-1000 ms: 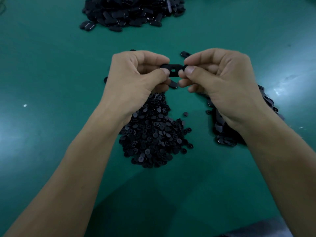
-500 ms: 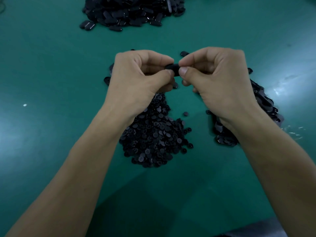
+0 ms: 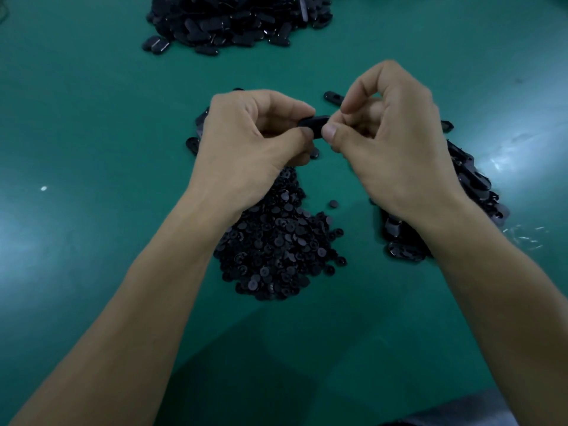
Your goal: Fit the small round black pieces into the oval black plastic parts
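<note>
Oval part (image 3: 313,126) pinched above the table (image 3: 92,118) between curled left hand (image 3: 255,142) and right hand (image 3: 390,142) — round piece hidden — where off-centre thumb pressure may pop it into the heap (image 3: 276,247) below.

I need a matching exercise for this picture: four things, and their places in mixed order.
1. held oval part
2. heap of round pieces
3. far heap of oval parts
4. lone round piece

a. far end of green table
b. alone on bare green, between the wrists
c. pinched by left hand and right hand
d. centre, partly behind the left wrist

Pairs: 1-c, 2-d, 3-a, 4-b
</note>
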`<state>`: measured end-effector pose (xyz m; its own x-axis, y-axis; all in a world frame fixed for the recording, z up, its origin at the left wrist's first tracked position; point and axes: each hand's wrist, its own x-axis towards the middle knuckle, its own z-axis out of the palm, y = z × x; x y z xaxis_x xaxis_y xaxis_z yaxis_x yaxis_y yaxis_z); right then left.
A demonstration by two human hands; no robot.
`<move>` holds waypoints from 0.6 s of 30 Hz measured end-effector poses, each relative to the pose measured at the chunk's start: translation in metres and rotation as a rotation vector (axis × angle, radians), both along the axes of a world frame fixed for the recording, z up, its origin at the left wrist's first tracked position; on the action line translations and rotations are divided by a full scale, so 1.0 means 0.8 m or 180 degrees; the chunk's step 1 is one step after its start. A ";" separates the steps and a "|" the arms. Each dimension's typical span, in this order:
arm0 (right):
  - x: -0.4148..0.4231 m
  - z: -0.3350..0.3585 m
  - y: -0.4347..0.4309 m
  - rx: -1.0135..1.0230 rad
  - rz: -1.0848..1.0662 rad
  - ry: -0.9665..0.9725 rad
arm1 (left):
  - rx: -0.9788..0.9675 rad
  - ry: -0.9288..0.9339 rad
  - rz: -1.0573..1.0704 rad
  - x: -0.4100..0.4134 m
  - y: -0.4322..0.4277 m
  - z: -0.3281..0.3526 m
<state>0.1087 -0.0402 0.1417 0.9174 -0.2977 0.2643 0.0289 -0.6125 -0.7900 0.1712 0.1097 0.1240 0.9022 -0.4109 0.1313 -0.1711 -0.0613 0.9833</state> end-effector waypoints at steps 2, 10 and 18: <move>-0.001 0.003 -0.001 -0.0127 0.0029 0.0050 | 0.0153 -0.0110 0.0001 -0.001 0.000 0.000; -0.003 0.001 0.003 -0.0240 -0.0178 0.0244 | 0.0553 -0.0318 -0.0035 -0.002 -0.002 -0.003; -0.001 -0.001 0.011 -0.0037 -0.0170 0.0203 | 0.0993 -0.0892 0.0181 -0.003 -0.003 -0.009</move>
<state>0.1078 -0.0316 0.1412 0.9154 -0.3438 0.2096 -0.0541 -0.6209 -0.7820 0.1691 0.1070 0.1171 0.8716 -0.4205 0.2518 -0.4169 -0.3659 0.8321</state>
